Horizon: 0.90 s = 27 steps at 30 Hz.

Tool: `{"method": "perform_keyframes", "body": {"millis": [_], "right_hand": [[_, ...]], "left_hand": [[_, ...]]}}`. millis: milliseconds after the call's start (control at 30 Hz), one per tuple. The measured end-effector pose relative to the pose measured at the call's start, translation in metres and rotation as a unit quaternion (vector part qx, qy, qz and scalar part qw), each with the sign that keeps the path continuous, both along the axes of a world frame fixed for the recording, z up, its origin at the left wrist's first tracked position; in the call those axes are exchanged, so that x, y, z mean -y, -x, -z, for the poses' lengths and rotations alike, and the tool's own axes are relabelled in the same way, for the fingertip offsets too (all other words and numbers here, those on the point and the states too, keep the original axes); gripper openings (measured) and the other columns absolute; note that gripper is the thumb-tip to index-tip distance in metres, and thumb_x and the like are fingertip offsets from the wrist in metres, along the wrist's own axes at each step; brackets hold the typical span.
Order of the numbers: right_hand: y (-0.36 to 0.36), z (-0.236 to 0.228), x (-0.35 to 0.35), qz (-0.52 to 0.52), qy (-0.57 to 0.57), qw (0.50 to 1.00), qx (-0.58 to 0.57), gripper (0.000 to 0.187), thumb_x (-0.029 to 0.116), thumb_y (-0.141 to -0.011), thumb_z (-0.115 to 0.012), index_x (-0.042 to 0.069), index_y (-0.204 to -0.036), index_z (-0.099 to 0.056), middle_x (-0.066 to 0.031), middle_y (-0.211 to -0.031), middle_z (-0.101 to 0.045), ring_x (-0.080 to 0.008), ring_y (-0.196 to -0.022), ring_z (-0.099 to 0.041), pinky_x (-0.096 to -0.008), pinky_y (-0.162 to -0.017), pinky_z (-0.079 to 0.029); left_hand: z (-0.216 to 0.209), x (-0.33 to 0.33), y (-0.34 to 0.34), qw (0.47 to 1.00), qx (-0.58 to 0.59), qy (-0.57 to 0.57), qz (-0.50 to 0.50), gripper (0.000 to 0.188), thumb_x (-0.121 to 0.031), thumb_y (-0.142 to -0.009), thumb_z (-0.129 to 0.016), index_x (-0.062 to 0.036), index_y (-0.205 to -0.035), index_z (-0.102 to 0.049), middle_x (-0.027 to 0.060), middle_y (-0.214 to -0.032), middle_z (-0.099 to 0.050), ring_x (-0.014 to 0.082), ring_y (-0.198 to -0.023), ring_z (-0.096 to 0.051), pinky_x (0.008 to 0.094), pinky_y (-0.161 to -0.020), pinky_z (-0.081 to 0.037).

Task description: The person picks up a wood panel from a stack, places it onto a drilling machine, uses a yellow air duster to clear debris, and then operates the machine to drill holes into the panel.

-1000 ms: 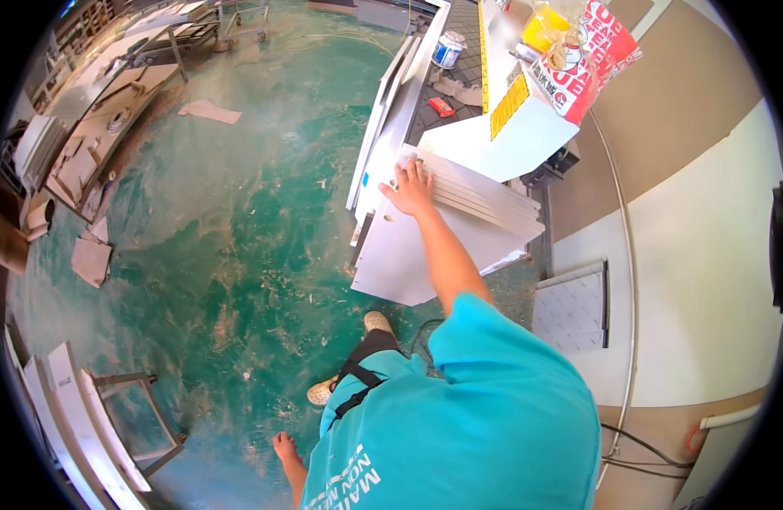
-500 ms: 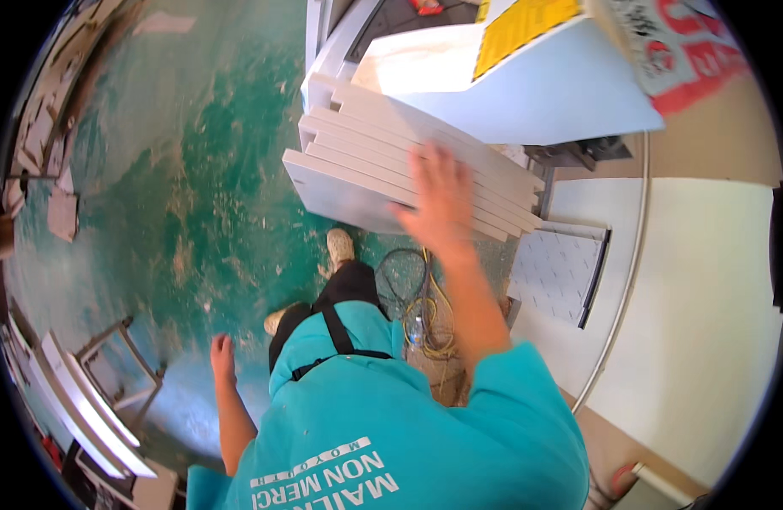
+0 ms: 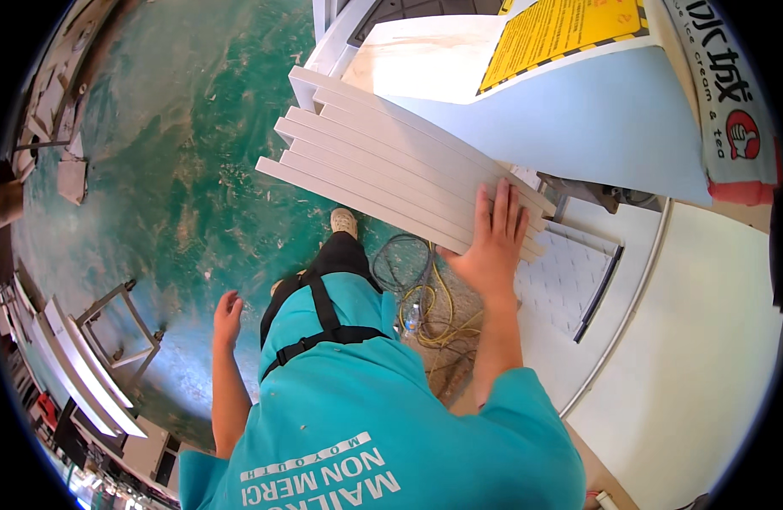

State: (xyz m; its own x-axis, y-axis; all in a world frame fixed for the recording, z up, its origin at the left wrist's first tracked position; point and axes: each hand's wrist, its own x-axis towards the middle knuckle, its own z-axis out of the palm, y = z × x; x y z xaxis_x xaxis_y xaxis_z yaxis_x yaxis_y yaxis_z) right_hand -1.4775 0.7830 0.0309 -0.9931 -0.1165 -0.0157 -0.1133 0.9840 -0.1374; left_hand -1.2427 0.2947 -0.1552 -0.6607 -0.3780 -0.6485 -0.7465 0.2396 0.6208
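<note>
My right hand (image 3: pixel 495 242) lies with spread fingers on the right part of a stack of pale grey-beige boards (image 3: pixel 400 157). The long, narrow boards sit side by side with their edges facing up, and their left ends are staggered. My thumb rests by the edge of the nearest board. My left hand (image 3: pixel 228 316) hangs free beside my body over the green floor, its fingers loosely bent and apart, with nothing in it. What supports the boards from below is hidden.
A white machine housing with a yellow warning label (image 3: pixel 557 42) stands beyond the boards. Yellow and grey cables (image 3: pixel 438 314) and a clear bottle (image 3: pixel 412 319) lie on the floor by my legs. A metal tube (image 3: pixel 633 293) curves along the right. At left stands a metal frame (image 3: pixel 124 327).
My right hand has moved right along the boards toward their right end. The nearest board's broad face, visible before, no longer shows. The view has shifted slightly.
</note>
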Motion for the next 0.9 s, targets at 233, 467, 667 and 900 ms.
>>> {"method": "perform_keyframes", "body": {"millis": [233, 467, 667, 900], "right_hand": [[0.023, -0.006, 0.028, -0.063, 0.021, 0.997, 0.027, 0.103, 0.037, -0.058, -0.083, 0.011, -0.146, -0.037, -0.0199, -0.154, -0.027, -0.0390, -0.143, -0.024, -0.0620, -0.114, -0.016], [0.056, -0.011, 0.074, -0.165, 0.080, 0.982, 0.054, 0.099, 0.032, -0.061, -0.082, 0.008, -0.146, -0.036, -0.0191, -0.154, -0.027, -0.0371, -0.144, -0.024, -0.0610, -0.114, -0.016], [0.086, -0.006, 0.146, -0.255, 0.102, 0.961, 0.021, 0.089, 0.028, -0.068, -0.077, 0.008, -0.145, -0.037, -0.0176, -0.155, -0.027, -0.0321, -0.145, -0.025, -0.0548, -0.117, -0.015], [0.097, 0.009, 0.211, -0.397, 0.056, 0.915, -0.043, 0.064, 0.013, -0.085, -0.059, 0.013, -0.146, -0.039, -0.0141, -0.150, -0.039, -0.0291, -0.144, -0.028, -0.0517, -0.119, -0.016]], "left_hand": [[0.008, 0.014, -0.119, 0.971, 0.180, 0.002, -0.156, 0.037, -0.023, -0.091, -0.061, -0.0039, -0.122, -0.059, 0.0089, -0.105, -0.064, 0.0169, -0.090, -0.061, 0.0312, -0.080, -0.047], [0.010, -0.019, -0.127, 0.977, 0.134, -0.007, -0.168, 0.039, -0.024, -0.092, -0.061, -0.0037, -0.125, -0.058, 0.0094, -0.109, -0.064, 0.0174, -0.094, -0.061, 0.0317, -0.084, -0.048], [-0.011, -0.038, -0.081, 0.992, 0.062, 0.013, -0.106, 0.037, -0.023, -0.093, -0.061, -0.0049, -0.125, -0.058, 0.0096, -0.111, -0.064, 0.0184, -0.098, -0.061, 0.0322, -0.088, -0.047], [0.003, -0.028, -0.127, 0.983, 0.064, 0.008, -0.169, 0.036, -0.022, -0.092, -0.061, -0.0048, -0.123, -0.059, 0.0098, -0.111, -0.064, 0.0176, -0.098, -0.061, 0.0325, -0.085, -0.048]]}}
